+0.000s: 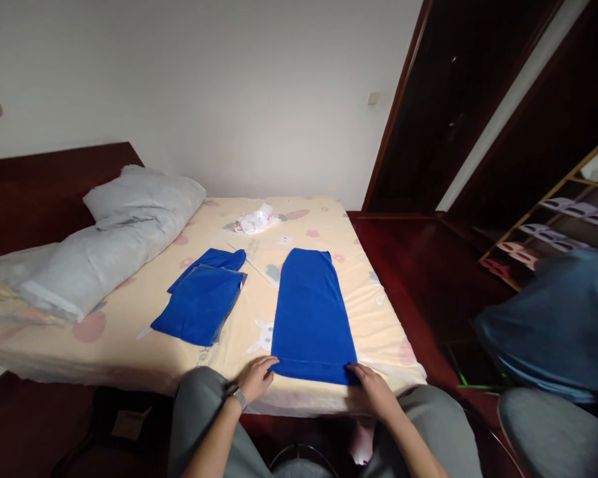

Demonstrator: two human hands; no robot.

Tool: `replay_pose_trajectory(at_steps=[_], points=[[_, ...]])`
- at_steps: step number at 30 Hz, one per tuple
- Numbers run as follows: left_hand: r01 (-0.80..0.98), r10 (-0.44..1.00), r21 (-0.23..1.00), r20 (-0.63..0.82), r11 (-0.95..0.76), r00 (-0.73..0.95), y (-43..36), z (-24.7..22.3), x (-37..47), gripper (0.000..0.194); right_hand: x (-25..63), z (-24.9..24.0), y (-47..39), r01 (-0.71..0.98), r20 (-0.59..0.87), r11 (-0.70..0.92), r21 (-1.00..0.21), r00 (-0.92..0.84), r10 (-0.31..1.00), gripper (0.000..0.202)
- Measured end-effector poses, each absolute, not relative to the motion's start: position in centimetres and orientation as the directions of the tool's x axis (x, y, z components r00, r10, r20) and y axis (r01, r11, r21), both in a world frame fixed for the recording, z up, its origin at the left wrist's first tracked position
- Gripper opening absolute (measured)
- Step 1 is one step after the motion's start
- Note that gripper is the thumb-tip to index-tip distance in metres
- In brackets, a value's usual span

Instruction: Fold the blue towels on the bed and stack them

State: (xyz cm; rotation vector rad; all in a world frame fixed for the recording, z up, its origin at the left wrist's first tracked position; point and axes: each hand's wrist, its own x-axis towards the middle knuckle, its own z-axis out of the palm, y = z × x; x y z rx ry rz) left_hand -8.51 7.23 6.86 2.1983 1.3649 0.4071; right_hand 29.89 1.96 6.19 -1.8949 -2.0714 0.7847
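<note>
A long piece of folded blue cloth (pixel 311 312) lies flat on the bed, narrower at its far end, with a hem seam across its near end. My left hand (pixel 259 377), with a watch on the wrist, pinches the near left corner of this cloth. At the near right corner, the fingers of my right hand (pixel 371 385) are closed on the edge; the thumb is partly hidden. To the left lies a second blue cloth item (pixel 199 305), folded into a rough square, with what looks like a clear plastic sleeve along its edges.
The bed (pixel 359 285) has a cream patterned sheet. A crumpled white plastic bag (pixel 256 219) rests near the wall. A grey quilt (pixel 124 232) is bundled at the left by the headboard (pixel 40 192). On the right stand a shoe rack (pixel 543 206) and a dark blue draped fabric (pixel 553 318).
</note>
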Motion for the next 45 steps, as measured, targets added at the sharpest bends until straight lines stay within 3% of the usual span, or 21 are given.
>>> replay_pose_trajectory(at_steps=[3, 8, 13, 16, 23, 31, 39, 45], points=[[0.714, 0.924, 0.637, -0.005, -0.292, 0.383, 7.5, 7.0, -8.2, 0.042, 29.7, 6.3, 2.4, 0.834, -0.157, -0.009, -0.552, -0.093, 0.983, 0.051], [0.704, 0.931, 0.646, 0.027, -0.295, 0.365, 7.7, 6.6, -8.1, 0.054, 29.7, 5.7, 2.9, 0.828, -0.137, -0.035, -0.560, -0.051, 0.989, 0.047], [0.689, 0.924, 0.643, 0.081, -0.335, 0.374, 8.1, 5.7, -8.0, 0.030, 30.1, 5.1, 2.8, 0.839, -0.114, -0.032, -0.543, -0.036, 0.993, 0.048], [0.709, 0.944, 0.642, 0.073, -0.291, 0.322, 8.4, 5.0, -8.1, 0.023, 30.3, 4.7, 2.8, 0.800, -0.103, -0.039, -0.599, -0.029, 0.994, 0.048], [0.745, 0.965, 0.620, 0.090, -0.247, 0.245, 8.2, 4.9, -7.7, 0.028, 30.3, 4.0, 3.6, 0.692, -0.164, -0.195, -0.695, 0.111, 0.980, 0.048], [0.751, 0.983, 0.635, 0.092, -0.181, 0.159, 7.7, 5.6, -7.0, 0.031, 30.2, 3.9, 3.5, 0.657, -0.171, -0.250, -0.711, 0.184, 0.968, 0.044], [0.813, 0.990, 0.566, 0.041, -0.135, 0.137, 7.5, 4.7, -6.7, 0.029, 30.0, 3.3, 3.2, 0.591, -0.239, -0.294, -0.751, 0.172, 0.956, 0.050], [0.795, 0.993, 0.602, -0.029, -0.073, 0.113, 7.2, 5.2, -7.0, 0.023, 30.7, 2.7, 2.8, 0.578, -0.167, -0.173, -0.797, 0.063, 0.984, 0.062]])
